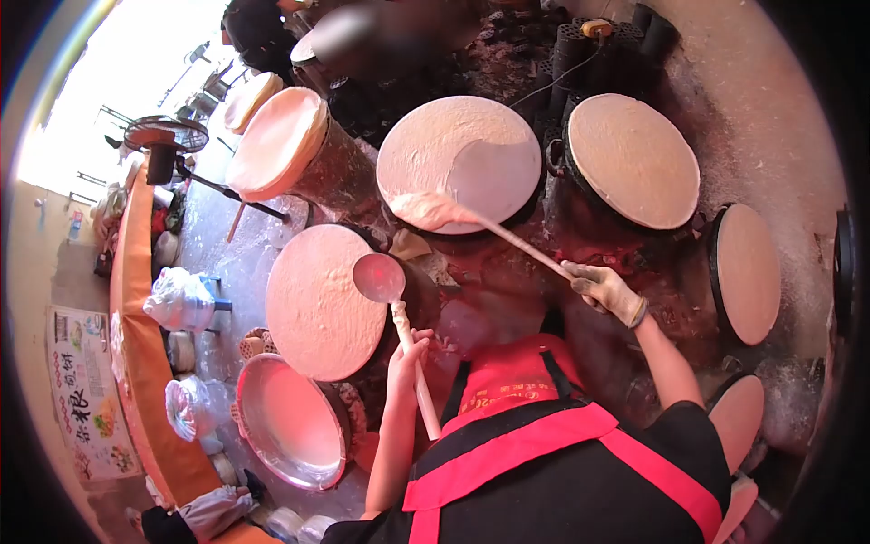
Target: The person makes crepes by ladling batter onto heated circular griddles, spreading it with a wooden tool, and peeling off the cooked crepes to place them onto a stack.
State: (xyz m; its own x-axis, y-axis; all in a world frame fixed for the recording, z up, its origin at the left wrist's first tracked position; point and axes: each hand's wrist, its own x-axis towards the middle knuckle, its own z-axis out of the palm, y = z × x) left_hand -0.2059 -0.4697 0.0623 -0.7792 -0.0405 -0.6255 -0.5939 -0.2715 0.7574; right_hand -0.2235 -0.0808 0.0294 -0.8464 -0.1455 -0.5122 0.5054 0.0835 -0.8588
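Note:
My right hand [612,292], in a pale work glove, is closed around the long handle of a batter spreader [521,243]. Its batter-covered head rests on the near left part of a round griddle [498,177]. Pale batter [421,140] coats much of that surface, while a smooth grey patch shows at its right side. In my bare left hand [405,360] is the pale handle of a ladle [380,277], fingers wrapped round it. The ladle's round bowl appears over the edge of a second griddle [317,308], which is coated with batter.
Several more round griddles stand around me, including a coated one [634,161] at the right. A wide tub of batter [285,422] sits at the lower left. Beyond are a standing fan [163,140], an orange-covered table [149,363] and stacked black cylinders [566,59].

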